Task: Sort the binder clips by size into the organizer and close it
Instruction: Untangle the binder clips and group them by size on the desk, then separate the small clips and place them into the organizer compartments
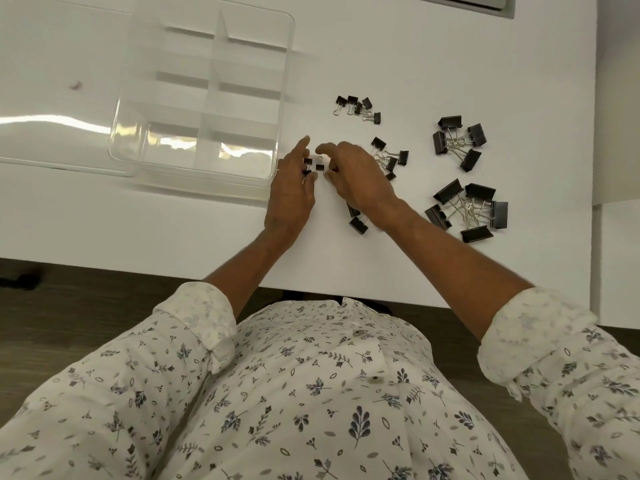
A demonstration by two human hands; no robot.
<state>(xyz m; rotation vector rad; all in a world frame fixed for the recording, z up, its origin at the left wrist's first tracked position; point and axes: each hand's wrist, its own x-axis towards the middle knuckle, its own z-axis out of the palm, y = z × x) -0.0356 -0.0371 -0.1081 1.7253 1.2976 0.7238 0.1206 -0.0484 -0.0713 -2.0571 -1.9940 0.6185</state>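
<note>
A clear plastic organizer [204,98] with several empty compartments lies open on the white table, its lid [52,81] flat to its left. Black binder clips lie in groups: small ones [358,107], medium ones [389,155], large ones [457,142] and the biggest ones [471,211]. Two more medium clips [358,221] show below my right wrist. My left hand [291,192] and my right hand [356,174] meet over a few tiny clips [318,164] just right of the organizer. My left fingers curl around tiny clips; my right fingertips touch the table beside them.
The table's front edge [138,268] runs just below my forearms, with dark wood floor beneath. A grey object [485,3] sits at the far edge. A second white surface [620,265] adjoins on the right.
</note>
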